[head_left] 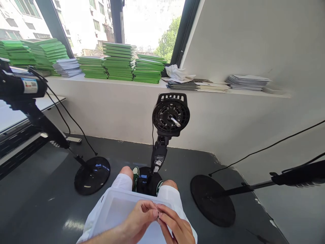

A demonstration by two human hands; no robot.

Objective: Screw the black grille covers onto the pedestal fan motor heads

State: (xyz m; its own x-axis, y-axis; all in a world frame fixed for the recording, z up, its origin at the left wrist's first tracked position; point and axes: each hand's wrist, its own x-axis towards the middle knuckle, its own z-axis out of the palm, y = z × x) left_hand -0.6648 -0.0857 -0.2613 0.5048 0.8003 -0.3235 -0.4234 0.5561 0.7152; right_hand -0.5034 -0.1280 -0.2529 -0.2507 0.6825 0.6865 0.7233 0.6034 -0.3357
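Observation:
My left hand [144, 216] and my right hand [176, 226] meet fingertip to fingertip above a translucent white plastic bin [114, 206] on my lap. Both are closed in a pinch around a tiny dark piece, too small and too covered to name. Beyond my knees stands a black pedestal fan [159, 152] without blades or front grille. Its round motor housing [165, 123] faces me, with a bare metal shaft [175, 122] sticking out of the middle. The fan's base rests on the floor between my feet.
Another black stand fan [44, 123] leans in at left, its round base [92, 175] on the grey floor. A third stand's base [212, 200] lies at right, with a cable along the wall. Green stacks [119, 62] and papers [247, 83] line the window ledge.

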